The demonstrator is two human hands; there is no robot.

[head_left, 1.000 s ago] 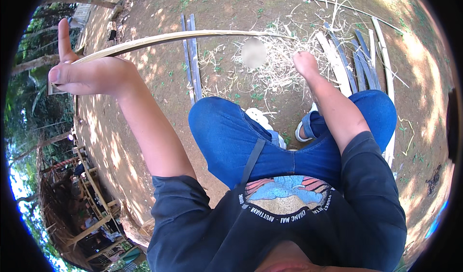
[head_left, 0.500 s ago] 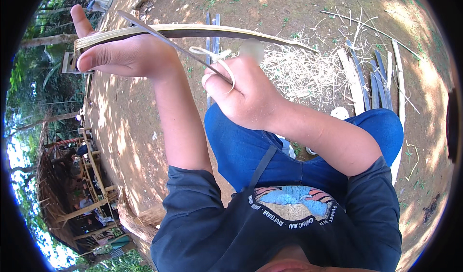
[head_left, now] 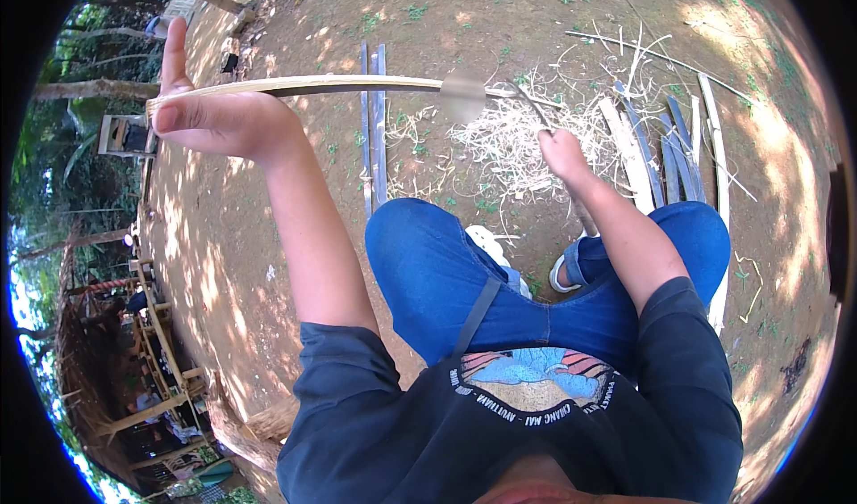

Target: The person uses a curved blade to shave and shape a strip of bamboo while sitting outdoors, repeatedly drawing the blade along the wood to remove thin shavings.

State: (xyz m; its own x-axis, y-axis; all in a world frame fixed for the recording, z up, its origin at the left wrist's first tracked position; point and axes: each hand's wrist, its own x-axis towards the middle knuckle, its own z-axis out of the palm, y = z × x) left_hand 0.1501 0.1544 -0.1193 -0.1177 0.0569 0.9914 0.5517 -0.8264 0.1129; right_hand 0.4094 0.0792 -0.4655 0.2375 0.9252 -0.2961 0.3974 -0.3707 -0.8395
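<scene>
Well, left hand (head_left: 221,122): held out to the person's left, closed around one end of a long strip (head_left: 357,83), thumb lying along the near side, index finger sticking out straight; the other fingers are hidden from me.
Right hand (head_left: 562,154): out in front of the knees, curled into a fist around a knife (head_left: 533,105), with no gap showing in the grip.
Blade: it crosses the strip near the far end; I cannot tell whether the edge is biting or just passing over.
Shaving it well: I'd judge that a low, steady blade angle matters most, with light pressure along the whole stroke so the thin end doesn't snap or the edge dig in; that stray index finger is best kept clear of the edge.
Strip: it reaches from the left hand across the front of the body to above the shavings, gently bowed, pale along the upper face, dark along the lower, tapering towards the far end; a round blur hides one stretch.
Shavings (head_left: 509,160): pale, thin curls heaped on the ground (head_left: 303,200) beyond the feet.
Spare pieces: two dark slats (head_left: 380,129) left of the heap, pale lengths (head_left: 628,156) and more dark ones to its right.
</scene>
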